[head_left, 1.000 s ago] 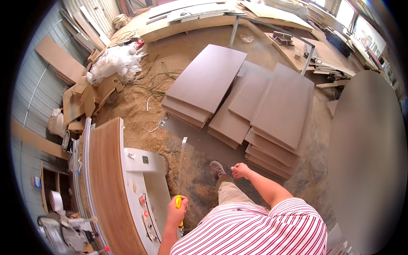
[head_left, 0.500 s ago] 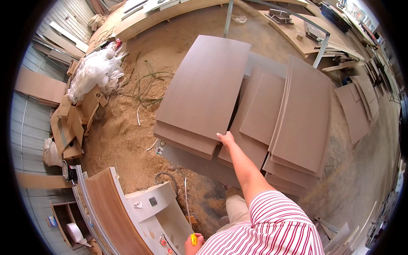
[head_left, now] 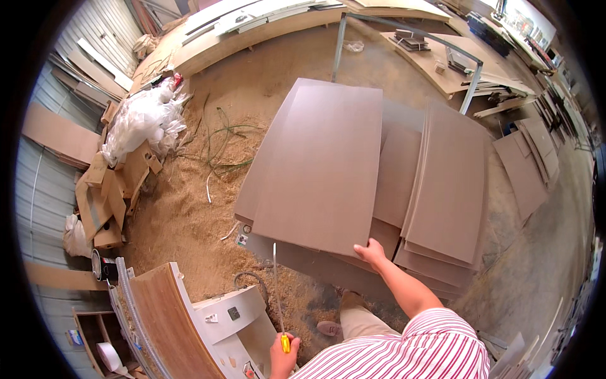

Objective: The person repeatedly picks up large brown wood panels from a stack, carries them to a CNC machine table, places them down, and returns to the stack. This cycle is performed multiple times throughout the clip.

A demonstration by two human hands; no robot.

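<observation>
My right hand [head_left: 371, 251] grips the near right corner of a large brown board [head_left: 315, 170], thumb on top and fingers partly hidden. This board is the top one of a stack and lies turned, overhanging the brown board beneath at its left side. Near the lower edge, my left hand [head_left: 283, 357] is closed round a small yellow tape measure [head_left: 286, 343]. A thin pale blade stands out from it, pointing away toward the stack's near edge.
More brown boards [head_left: 449, 183] are stacked just right. A white machine housing [head_left: 243, 312] stands near left. Crumpled plastic sheeting [head_left: 142, 120] and cardboard [head_left: 101, 196] lie on the sawdust-strewn floor, by green cord [head_left: 227, 132]. A metal frame [head_left: 410, 28] stands beyond the stacks.
The top board has shifted right and toward me and turned, with my right hand on its corner. My left hand has risen slightly, bringing the tape measure further up into view.
</observation>
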